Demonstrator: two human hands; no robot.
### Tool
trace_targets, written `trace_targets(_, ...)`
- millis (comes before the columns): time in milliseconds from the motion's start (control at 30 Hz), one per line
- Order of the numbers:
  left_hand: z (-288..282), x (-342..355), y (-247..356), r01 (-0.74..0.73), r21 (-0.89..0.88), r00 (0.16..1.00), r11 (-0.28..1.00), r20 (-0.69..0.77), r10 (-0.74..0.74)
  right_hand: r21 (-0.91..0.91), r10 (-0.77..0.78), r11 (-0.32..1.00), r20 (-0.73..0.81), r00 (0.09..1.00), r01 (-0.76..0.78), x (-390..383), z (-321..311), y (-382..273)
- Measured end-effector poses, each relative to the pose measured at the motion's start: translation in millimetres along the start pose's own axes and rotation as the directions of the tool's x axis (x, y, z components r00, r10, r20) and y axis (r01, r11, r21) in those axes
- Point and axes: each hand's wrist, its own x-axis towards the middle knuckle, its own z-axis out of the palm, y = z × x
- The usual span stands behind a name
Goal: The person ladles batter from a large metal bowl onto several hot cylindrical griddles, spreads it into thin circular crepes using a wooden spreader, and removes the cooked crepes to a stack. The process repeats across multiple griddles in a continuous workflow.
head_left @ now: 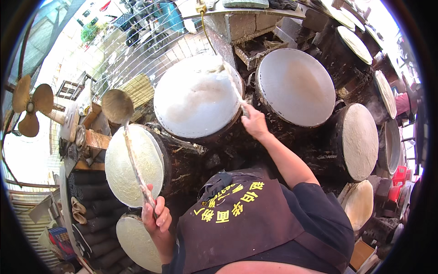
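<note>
My left hand point(157, 218) is closed round the handle of a ladle point(117, 106). Its brownish round bowl is raised above a round pan point(134, 165) covered with a pale, grainy layer. In my right hand point(253, 122) is a stick-like tool point(233, 86) crusted with pale paste. The tool's far end lies over the large white round surface point(196, 98) in front of me, beside a lump of paste near its far rim; its end shape is hard to make out. To the right is a second whitish round surface point(295, 86) on a dark drum.
A pale-covered round top point(360, 142) stands at the right, with several more beyond it. Another round pale sheet point(138, 242) lies at lower left. A fan point(31, 106) with brown blades is at far left. A yellow tap and hose point(201, 9) hang at the back.
</note>
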Motion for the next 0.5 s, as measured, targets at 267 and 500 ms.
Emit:
trace_targets(267, -26.0, -26.0, -8.6, 0.075, -0.093, 0.982, 0.993, 0.178, -0.057, -0.058, -0.014, 0.998, 0.083, 0.996, 0.019, 41.2, 0.6, -16.3)
trace_targets(500, -34.9, -26.0, -19.3, 0.129, -0.099, 0.974, 0.987, 0.202, -0.107, -0.131, -0.104, 0.984, 0.115, 0.988, 0.119, 58.0, 50.3, -17.9)
